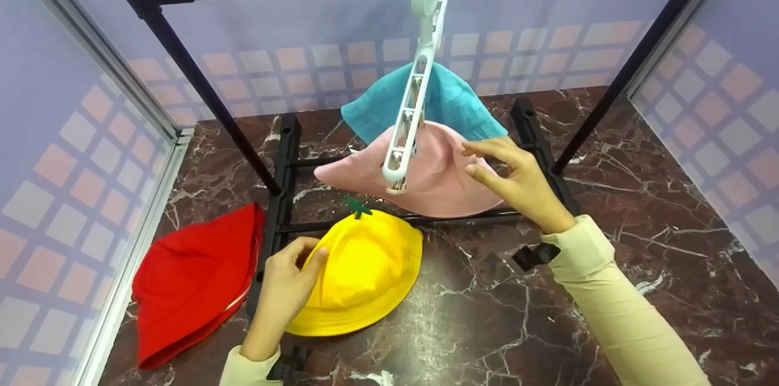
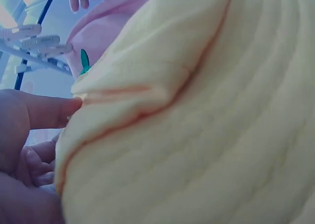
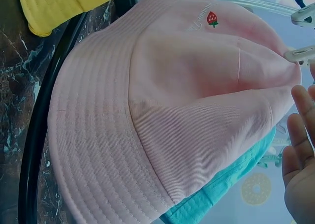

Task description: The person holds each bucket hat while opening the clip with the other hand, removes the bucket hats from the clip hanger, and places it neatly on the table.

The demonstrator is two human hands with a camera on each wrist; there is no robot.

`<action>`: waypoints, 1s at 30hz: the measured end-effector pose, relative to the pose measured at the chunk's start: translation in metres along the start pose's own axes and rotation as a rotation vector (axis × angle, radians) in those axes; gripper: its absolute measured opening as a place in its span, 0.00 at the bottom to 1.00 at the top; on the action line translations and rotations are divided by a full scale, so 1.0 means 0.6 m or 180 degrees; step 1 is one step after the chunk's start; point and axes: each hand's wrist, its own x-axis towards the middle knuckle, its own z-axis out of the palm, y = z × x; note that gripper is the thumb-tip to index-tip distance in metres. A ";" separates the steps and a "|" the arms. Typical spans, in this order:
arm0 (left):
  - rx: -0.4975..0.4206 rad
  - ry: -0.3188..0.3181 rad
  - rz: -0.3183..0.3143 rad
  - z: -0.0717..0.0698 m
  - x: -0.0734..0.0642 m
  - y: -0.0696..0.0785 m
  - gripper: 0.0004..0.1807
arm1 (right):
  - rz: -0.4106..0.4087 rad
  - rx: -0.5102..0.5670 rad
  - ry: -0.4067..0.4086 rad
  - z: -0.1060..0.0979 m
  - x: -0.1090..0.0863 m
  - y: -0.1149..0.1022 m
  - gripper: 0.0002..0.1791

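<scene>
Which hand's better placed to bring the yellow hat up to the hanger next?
Likely the left: the left hand pinches the yellow hat, while the right hand holds nothing, near the pink hat.

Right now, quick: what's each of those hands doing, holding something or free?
Left hand: closed, pinching the yellow hat.
Right hand: open, holding nothing, close to the pink hat.

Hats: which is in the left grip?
The yellow hat, pinched in the left grip; the red hat, pink hat and blue hat are clear of it.
</scene>
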 end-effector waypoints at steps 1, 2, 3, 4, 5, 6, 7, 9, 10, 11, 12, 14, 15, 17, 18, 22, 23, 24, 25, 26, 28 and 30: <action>0.0005 0.0004 -0.0013 -0.002 0.000 -0.003 0.09 | 0.0031 0.0004 0.0007 0.000 -0.001 0.007 0.18; 0.0010 0.0002 -0.0027 -0.003 0.001 -0.005 0.09 | 0.0057 0.0001 0.0022 0.000 -0.002 0.014 0.19; 0.0009 0.0001 -0.0052 -0.004 0.001 -0.008 0.09 | 0.0090 -0.0003 0.0034 -0.001 -0.003 0.020 0.19; 0.0009 -0.0007 -0.0069 -0.006 0.002 -0.010 0.10 | 0.0116 0.0007 0.0038 -0.001 -0.004 0.028 0.19; 0.0013 -0.0019 -0.0089 -0.007 0.002 -0.012 0.10 | 0.0148 0.0014 0.0036 -0.002 -0.005 0.034 0.20; 0.0023 -0.0030 -0.0114 -0.009 0.003 -0.014 0.10 | 0.0166 0.0010 0.0037 -0.002 -0.005 0.037 0.20; 0.0044 -0.0040 -0.0141 -0.010 0.003 -0.016 0.11 | 0.0184 0.0005 0.0036 -0.003 -0.005 0.037 0.20; 0.0084 -0.0058 -0.0214 -0.012 0.005 -0.020 0.12 | 0.0209 -0.0002 0.0027 -0.004 -0.006 0.035 0.20; 0.0105 -0.0071 -0.0243 -0.013 0.005 -0.022 0.12 | 0.0215 0.0002 0.0023 -0.005 -0.006 0.032 0.19; 0.0122 -0.0078 -0.0274 -0.013 0.006 -0.024 0.12 | 0.0218 -0.0006 0.0024 -0.005 -0.005 0.025 0.19; 0.0144 -0.0085 -0.0305 -0.013 0.008 -0.026 0.12 | 0.0219 -0.0010 0.0024 -0.006 -0.005 0.018 0.18; 0.0190 -0.0089 -0.0350 -0.014 0.011 -0.031 0.11 | 0.0211 0.0007 0.0012 -0.007 -0.003 0.003 0.17; 0.0211 -0.0089 -0.0371 -0.014 0.012 -0.033 0.11 | 0.0202 0.0014 0.0014 -0.007 -0.002 -0.003 0.17; 0.0251 -0.0080 -0.0407 -0.014 0.016 -0.039 0.10 | 0.0186 0.0017 0.0016 -0.008 0.000 -0.012 0.16; 0.0267 -0.0080 -0.0425 -0.014 0.018 -0.042 0.09 | 0.0185 0.0020 0.0018 -0.008 0.000 -0.012 0.16; 0.0298 -0.0103 -0.0484 -0.016 0.026 -0.050 0.09 | 0.0168 0.0016 0.0033 -0.010 0.001 -0.012 0.16; 0.0300 -0.0116 -0.0492 -0.016 0.027 -0.051 0.09 | 0.0179 0.0018 0.0033 -0.010 0.001 -0.012 0.16; 0.0305 -0.0134 -0.0500 -0.017 0.029 -0.051 0.09 | 0.0187 0.0021 0.0033 -0.011 0.001 -0.013 0.16; 0.0309 -0.0148 -0.0509 -0.018 0.030 -0.051 0.08 | 0.0202 0.0029 0.0033 -0.011 0.001 -0.014 0.16; 0.0315 -0.0158 -0.0513 -0.018 0.031 -0.052 0.08 | 0.0221 0.0039 0.0036 -0.011 0.000 -0.015 0.16; 0.0326 -0.0172 -0.0525 -0.019 0.032 -0.054 0.08 | 0.0264 0.0051 0.0037 -0.012 0.000 -0.016 0.16; 0.0352 -0.0174 -0.0529 -0.019 0.035 -0.057 0.09 | 0.0282 0.0061 0.0043 -0.013 -0.001 -0.017 0.16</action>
